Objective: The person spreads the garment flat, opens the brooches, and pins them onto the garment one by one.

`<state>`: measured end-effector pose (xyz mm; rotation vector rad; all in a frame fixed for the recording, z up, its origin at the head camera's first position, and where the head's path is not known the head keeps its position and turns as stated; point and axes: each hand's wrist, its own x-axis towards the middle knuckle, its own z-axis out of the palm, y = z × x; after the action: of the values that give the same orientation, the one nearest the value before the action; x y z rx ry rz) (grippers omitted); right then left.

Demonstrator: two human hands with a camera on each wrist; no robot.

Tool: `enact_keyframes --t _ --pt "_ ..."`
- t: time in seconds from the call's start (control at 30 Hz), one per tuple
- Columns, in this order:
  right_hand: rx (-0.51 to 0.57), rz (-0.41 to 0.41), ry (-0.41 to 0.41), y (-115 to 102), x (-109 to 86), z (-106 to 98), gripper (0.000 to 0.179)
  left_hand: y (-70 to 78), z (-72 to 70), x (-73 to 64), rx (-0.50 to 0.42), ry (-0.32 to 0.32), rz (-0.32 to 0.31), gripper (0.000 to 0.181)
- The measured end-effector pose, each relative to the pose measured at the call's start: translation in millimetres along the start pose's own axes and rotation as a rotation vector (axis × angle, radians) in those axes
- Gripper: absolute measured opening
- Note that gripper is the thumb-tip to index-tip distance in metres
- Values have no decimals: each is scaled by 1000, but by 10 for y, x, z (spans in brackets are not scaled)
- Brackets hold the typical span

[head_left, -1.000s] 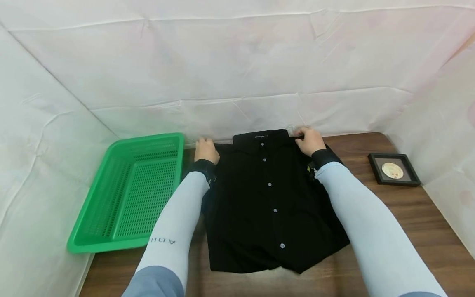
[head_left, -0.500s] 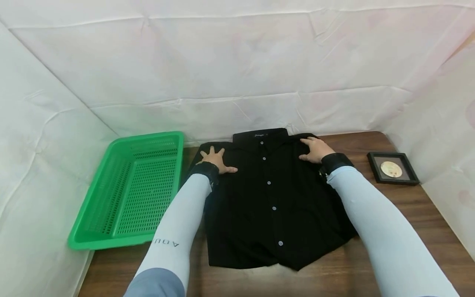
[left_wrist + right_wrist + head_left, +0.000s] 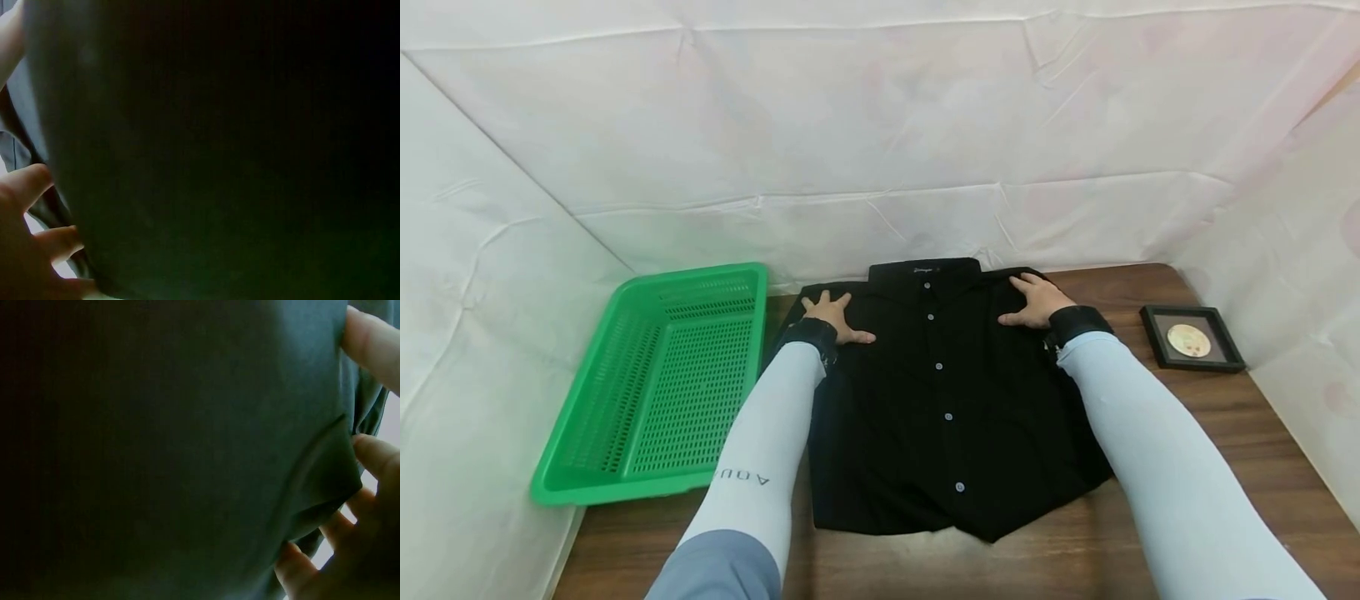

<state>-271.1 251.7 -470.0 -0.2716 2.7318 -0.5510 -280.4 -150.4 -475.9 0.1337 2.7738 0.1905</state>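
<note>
A black button-up shirt (image 3: 895,400) lies front up on the wooden table, its collar toward the back wall and a row of pale buttons down its middle. Spread fingers of my left hand (image 3: 833,317) rest on the shirt's left shoulder, thumb pointing toward the buttons. On the opposite shoulder my right hand (image 3: 1037,302) lies with fingers apart, touching the cloth. Dark fabric (image 3: 200,137) fills most of the left wrist view. In the right wrist view, a small fold of the shirt (image 3: 325,481) stands by my fingertips (image 3: 369,450). The shirt's sleeves are mostly hidden.
A green plastic basket (image 3: 760,333) stands left of the shirt, close to my left forearm. A black frame with a round gold disc (image 3: 1191,340) lies at the right on the wooden table (image 3: 1210,433). White sheeting (image 3: 880,108) hangs behind and at both sides.
Both hands have let go of the shirt's shoulder edges and moved slightly toward me, fingers now spread flat on the cloth. The shoulders now lie wider. Little moved in the last half second.
</note>
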Motion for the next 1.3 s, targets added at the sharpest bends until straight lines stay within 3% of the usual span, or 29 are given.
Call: enact_keyframes --t 0.3,0.8,1.07,1.3 --pt "0 33 25 50 38 60 99 -9 90 30 -94 -8 -85 118" --pt "-2 1 15 15 36 66 90 15 15 -44 -67 2 -77 110" --pt "52 -35 9 83 56 46 89 14 -3 -61 -64 47 -62 107" --pt "58 -88 61 206 43 9 86 62 55 -102 -98 102 -4 104"
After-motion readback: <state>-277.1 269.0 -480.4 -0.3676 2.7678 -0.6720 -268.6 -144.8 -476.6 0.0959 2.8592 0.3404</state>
